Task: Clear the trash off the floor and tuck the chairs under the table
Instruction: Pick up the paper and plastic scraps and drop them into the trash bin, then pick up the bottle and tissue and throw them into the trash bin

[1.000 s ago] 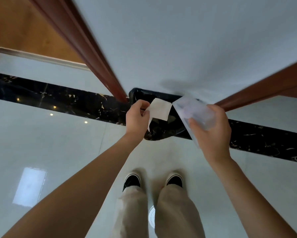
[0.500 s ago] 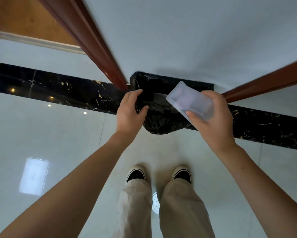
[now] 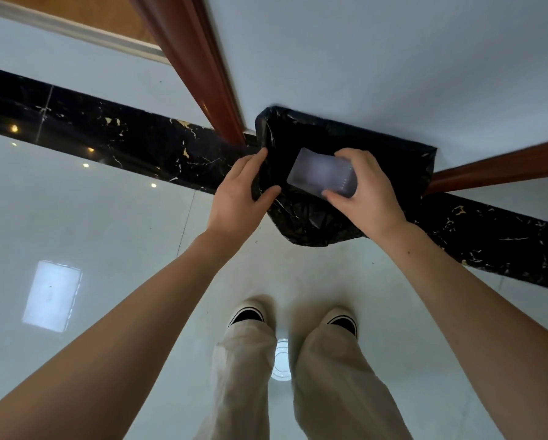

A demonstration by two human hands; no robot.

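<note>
the right hand (image 3: 369, 195) had its grip closed around a clear plastic cup (image 3: 322, 172) over the black bin bag (image 3: 310, 217); the left hand (image 3: 237, 195) pinched the bag's rim. no writing was readable.

Glossy white tiled floor (image 3: 76, 223) with black marble band (image 3: 107, 134); black-bagged bin (image 3: 313, 223), 2 shoes (image 3: 247, 314).

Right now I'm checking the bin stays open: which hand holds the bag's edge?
The left hand pinches the black bag at its rim; the right hand grips a clear plastic cup over the opening.
</note>
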